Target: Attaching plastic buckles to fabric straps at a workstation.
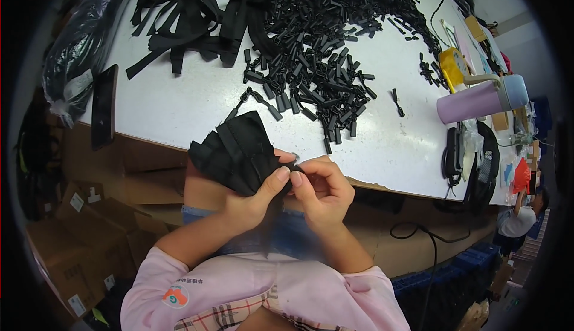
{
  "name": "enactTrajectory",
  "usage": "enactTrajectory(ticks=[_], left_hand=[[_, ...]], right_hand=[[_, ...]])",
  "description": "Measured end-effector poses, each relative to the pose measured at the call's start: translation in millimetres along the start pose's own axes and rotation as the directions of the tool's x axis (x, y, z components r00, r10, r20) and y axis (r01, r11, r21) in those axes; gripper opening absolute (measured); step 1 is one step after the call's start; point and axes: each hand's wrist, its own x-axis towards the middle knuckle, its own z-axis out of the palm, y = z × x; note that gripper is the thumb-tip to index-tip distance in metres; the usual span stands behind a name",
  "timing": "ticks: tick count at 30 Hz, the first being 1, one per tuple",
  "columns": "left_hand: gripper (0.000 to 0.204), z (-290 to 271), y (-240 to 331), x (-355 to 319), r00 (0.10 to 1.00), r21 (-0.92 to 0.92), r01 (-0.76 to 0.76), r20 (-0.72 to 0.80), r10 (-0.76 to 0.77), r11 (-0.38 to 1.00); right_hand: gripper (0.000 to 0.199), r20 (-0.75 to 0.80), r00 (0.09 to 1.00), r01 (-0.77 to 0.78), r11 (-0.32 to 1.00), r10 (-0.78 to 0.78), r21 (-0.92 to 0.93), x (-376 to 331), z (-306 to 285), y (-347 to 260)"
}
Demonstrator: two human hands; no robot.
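Note:
My left hand (254, 202) grips a bundle of black webbing straps (236, 152) that fans up toward the table edge. My right hand (323, 190) pinches a small black piece at the end of one strap, right beside my left thumb; the piece is mostly hidden by my fingers. Both hands are held close together just below the front edge of the white table (179, 107). A large heap of small black plastic clips (317, 50) lies on the table straight beyond my hands.
Loose black straps (191, 26) lie at the back left. A dark phone (103, 105) overhangs the left edge. A purple flask (478, 100) and yellow object (451, 68) stand at right. Cardboard boxes (78, 241) sit below left. Another person (520, 217) is at far right.

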Motion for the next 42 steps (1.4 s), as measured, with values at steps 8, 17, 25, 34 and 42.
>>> enactTrajectory(ticks=[8, 17, 25, 34, 42], left_hand=[[0.02, -10.4, 4.3, 2.1, 0.995, -0.047, 0.081, 0.066, -0.078, 0.996], [0.021, -10.4, -1.2, 2.8, 0.995, 0.069, -0.02, 0.104, 0.013, 0.997], [0.021, -11.0, -3.4, 2.2, 0.991, 0.207, -0.074, 0.126, 0.049, 0.975], [0.016, 1.4, 3.5, 3.5, 1.0, 0.129, -0.008, 0.0, 0.008, 0.992], [0.021, -5.4, 6.2, 1.1, 0.99, 0.211, -0.124, 0.098, 0.105, 0.97]], right_hand=[[0.006, 0.308, 0.913, -0.368, 0.866, 0.267, 0.34, 13.5, -15.9, -1.0], [0.009, 0.314, 0.84, -0.529, 0.796, 0.442, 0.295, 16.9, -20.0, -10.0], [0.009, 0.416, 0.797, -0.575, 0.761, 0.437, 0.302, 22.1, -29.2, -4.9], [0.01, 0.19, 0.917, -0.386, 0.897, 0.349, 0.215, 7.6, -8.8, -7.4], [0.009, 0.257, 0.942, -0.245, 0.965, 0.216, 0.088, 3.8, -12.2, -1.5]])
